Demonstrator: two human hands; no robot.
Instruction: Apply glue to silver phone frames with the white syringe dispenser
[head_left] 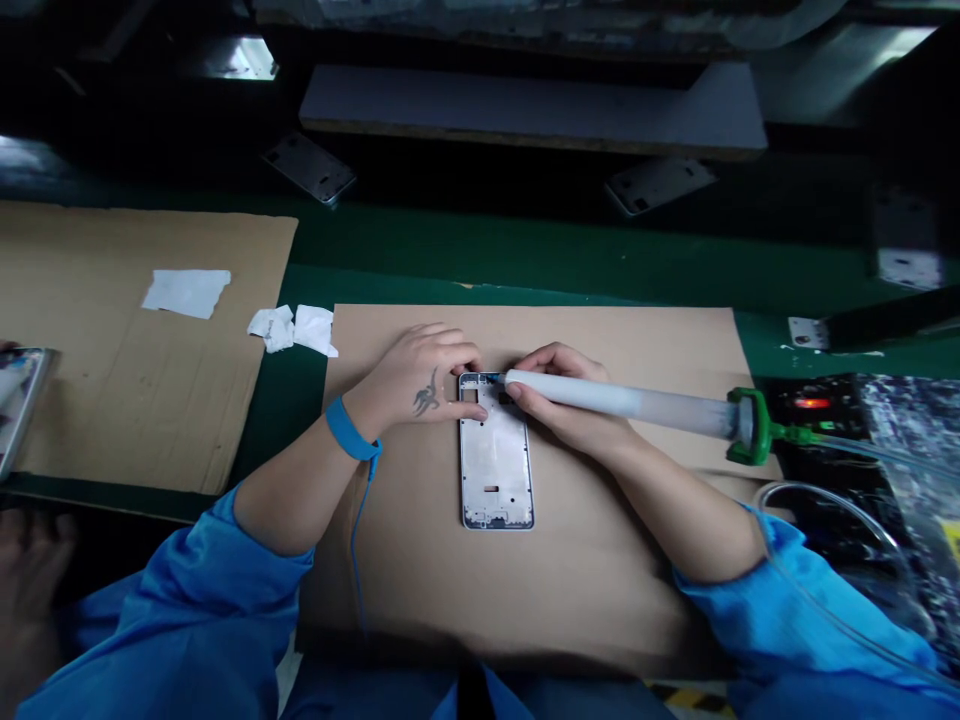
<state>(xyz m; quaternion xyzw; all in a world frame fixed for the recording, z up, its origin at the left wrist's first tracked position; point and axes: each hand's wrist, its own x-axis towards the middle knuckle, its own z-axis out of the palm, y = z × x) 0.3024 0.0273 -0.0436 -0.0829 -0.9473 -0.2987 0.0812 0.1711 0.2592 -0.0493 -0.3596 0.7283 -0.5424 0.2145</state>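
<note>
A phone frame [496, 460] lies flat on a cardboard sheet [592, 590], its long side running away from me. My left hand [431, 375] grips its upper left corner, thumb on the face and fingers at the top edge. In my right hand [570, 405] is a glue syringe [622, 396], whitish, with a green cap and a clear hose at its back end. The syringe's tip meets the frame's top edge near the right corner; the exact contact point is too small to make out. A blue wrist strap [351, 432] with a cord circles my left wrist.
More phone frames [311, 168] lie at the back, one [660, 185] right of centre. Paper scraps [313, 329] rest left of my sheet. A black box [817, 400] with a red light stands right, near the looping hose [832, 490]. Another person's hand [30, 570] shows far left.
</note>
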